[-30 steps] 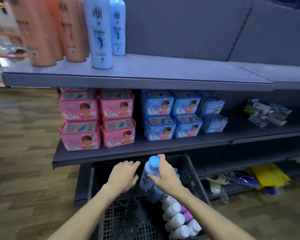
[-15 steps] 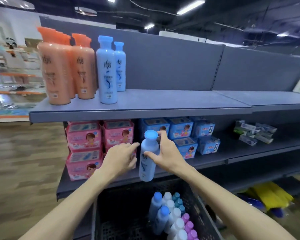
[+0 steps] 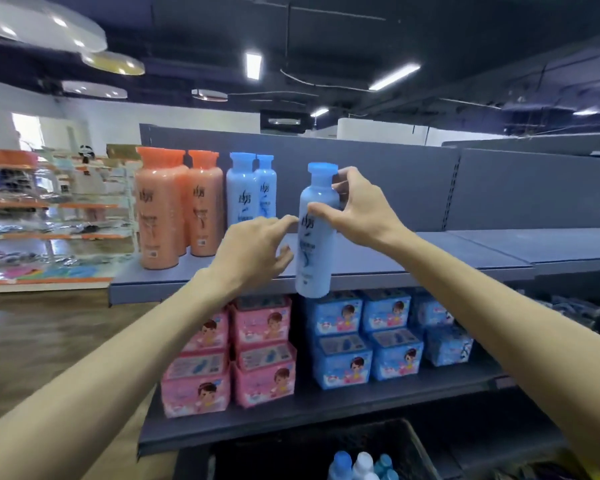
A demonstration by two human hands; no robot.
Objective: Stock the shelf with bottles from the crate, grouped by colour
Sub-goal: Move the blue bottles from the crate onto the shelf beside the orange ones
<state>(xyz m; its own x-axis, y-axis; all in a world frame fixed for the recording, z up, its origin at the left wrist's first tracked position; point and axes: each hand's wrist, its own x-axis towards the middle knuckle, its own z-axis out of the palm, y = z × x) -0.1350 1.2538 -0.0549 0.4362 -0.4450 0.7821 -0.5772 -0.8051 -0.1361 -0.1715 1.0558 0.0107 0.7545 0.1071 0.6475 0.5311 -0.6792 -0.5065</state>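
My right hand [image 3: 359, 209] grips a light blue bottle [image 3: 316, 237] near its shoulder, upright in the air just in front of the top shelf [image 3: 430, 258]. My left hand [image 3: 257, 251] touches the bottle's left side with loose fingers. On the shelf stand orange bottles [image 3: 160, 209] at the left and two blue bottles [image 3: 245, 188] beside them. The black crate [image 3: 413, 441] sits at the bottom, with several blue and white bottle caps [image 3: 361, 462] showing.
Pink boxes [image 3: 236, 351] and blue boxes [image 3: 368, 337] fill the middle shelf. The top shelf is bare to the right of the held bottle. Another store rack [image 3: 49, 216] stands far left across the wooden floor.
My right hand has lifted the blue bottle from the crate up to the top shelf's height. My left hand rose alongside it and the view tilted upward.
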